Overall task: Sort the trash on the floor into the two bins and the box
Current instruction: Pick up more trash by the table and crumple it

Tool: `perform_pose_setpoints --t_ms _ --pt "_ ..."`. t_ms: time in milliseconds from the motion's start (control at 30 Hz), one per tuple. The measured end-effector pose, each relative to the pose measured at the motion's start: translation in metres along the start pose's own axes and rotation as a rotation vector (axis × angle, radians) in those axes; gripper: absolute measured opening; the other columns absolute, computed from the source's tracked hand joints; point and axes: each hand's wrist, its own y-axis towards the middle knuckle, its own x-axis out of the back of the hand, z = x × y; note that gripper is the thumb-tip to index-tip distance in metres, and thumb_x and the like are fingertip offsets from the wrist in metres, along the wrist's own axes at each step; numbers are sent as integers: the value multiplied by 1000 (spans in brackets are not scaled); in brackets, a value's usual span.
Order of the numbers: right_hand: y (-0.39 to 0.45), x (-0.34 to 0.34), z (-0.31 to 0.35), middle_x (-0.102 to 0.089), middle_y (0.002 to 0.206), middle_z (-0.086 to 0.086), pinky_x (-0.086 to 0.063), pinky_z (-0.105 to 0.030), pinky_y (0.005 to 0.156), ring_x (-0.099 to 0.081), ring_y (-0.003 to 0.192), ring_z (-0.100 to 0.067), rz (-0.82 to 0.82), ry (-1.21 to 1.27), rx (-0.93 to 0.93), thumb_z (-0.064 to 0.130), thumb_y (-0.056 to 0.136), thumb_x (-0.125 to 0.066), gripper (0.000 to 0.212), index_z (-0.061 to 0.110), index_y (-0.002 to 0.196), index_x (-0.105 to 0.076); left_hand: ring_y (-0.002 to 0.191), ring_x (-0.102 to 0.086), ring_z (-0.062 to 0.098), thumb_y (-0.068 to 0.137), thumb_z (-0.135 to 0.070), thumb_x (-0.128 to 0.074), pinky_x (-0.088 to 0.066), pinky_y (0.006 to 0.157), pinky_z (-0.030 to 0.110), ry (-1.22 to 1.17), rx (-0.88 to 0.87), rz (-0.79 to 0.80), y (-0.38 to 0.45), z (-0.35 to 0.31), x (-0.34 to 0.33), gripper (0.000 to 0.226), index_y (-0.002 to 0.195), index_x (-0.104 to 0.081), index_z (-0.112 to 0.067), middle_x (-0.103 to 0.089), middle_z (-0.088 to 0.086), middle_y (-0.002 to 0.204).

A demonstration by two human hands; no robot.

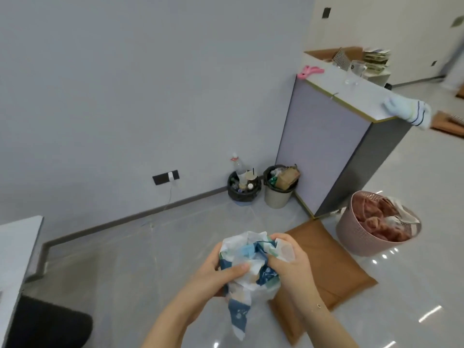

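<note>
Both hands, left (216, 268) and right (288, 259), fingers curled, clutching crumpled wrapper (251, 262)

1. Both forearms reach forward and meet at the crumpled wrapper (251, 262).
2. Left hand (216, 272) grips the wrapper's left side, thumb pressed across its front.
3. Right hand (292, 262) clutches the wrapper's right side, fingers curled in, wrist bent downward.

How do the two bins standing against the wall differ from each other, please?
The left bin is dark, while the right bin is beige with a black liner. The left bin holds bottles and cups; the right bin holds paper and cardboard. Both are round, full, and stand side by side.
</note>
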Motion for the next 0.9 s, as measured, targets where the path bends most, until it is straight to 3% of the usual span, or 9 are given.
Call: perform_pose_setpoints --t_ms 133,267,367,433,500,600,700,833,900 --pt "92 6 25 -71 87 -18 -58 -36 65 -70 78 -28 -10 267 -126 -13 77 -63 22 2 94 -62 95 -69 31 80 9 -65 -56 79 42 -82 -18 -63 109 -44 6 44 115 -64 -18 -73 10 103" --pt "173 17 40 -71 79 -18 -56 -29 55 -71 70 -23 153 524 -281 -10 74 -63 14 -1 82 -70 83 -70 32 78 21 -54 -60 67 37 -216 30 -39 196 -79 9 38 102 -71 -3 -72 21 99" --pt "247 27 30 -70 79 -14 -55 -27 62 -68 73 -20 115 486 -269 -9 82 -51 27 4 70 -71 85 -70 29 83 18 -48 -60 68 34 -203 36 34 264 -112 15 39 91 -77 -6 -71 21 102" --pt "301 36 25 -67 86 -15 -53 -27 67 -65 81 -22 84 475 -264 -14 85 -43 29 1 75 -66 101 -66 34 80 6 -55 -58 80 38 -284 58 107 312 -136 20 27 100 -73 1 -67 24 113" --pt "346 40 29 -65 85 -15 -53 -24 62 -64 79 -22 40 422 -215 -20 81 -45 27 -2 71 -62 116 -56 42 73 -13 -65 -53 91 47 -436 135 201 351 -156 28 37 101 -69 10 -61 27 123" --pt "412 44 44 -64 79 -8 -45 -17 55 -61 73 -14 -1 236 -104 -16 63 -48 28 5 53 -63 94 -63 31 93 -33 -57 -55 76 38 -302 203 233 416 -179 36 35 85 -68 -1 -66 19 105" --pt "469 45 44 -64 79 -4 -49 -26 67 -61 79 -16 40 98 -72 -24 62 -41 42 8 50 -65 72 -55 17 74 -15 -77 -51 64 27 -78 247 246 470 -192 33 15 72 -62 -16 -53 16 90" --pt "571 50 26 -65 85 -8 -53 -37 79 -62 86 -23 32 12 -120 -31 69 -44 50 10 50 -65 85 -66 27 70 4 -76 -57 76 38 29 301 171 572 -206 45 45 110 -61 -12 -67 19 107" --pt "623 51 9 -65 91 -9 -53 -32 80 -63 92 -22 10 -30 -149 -30 68 -49 48 12 52 -66 87 -67 30 60 0 -80 -54 84 49 107 295 109 628 -213 50 52 108 -65 -14 -68 19 104"
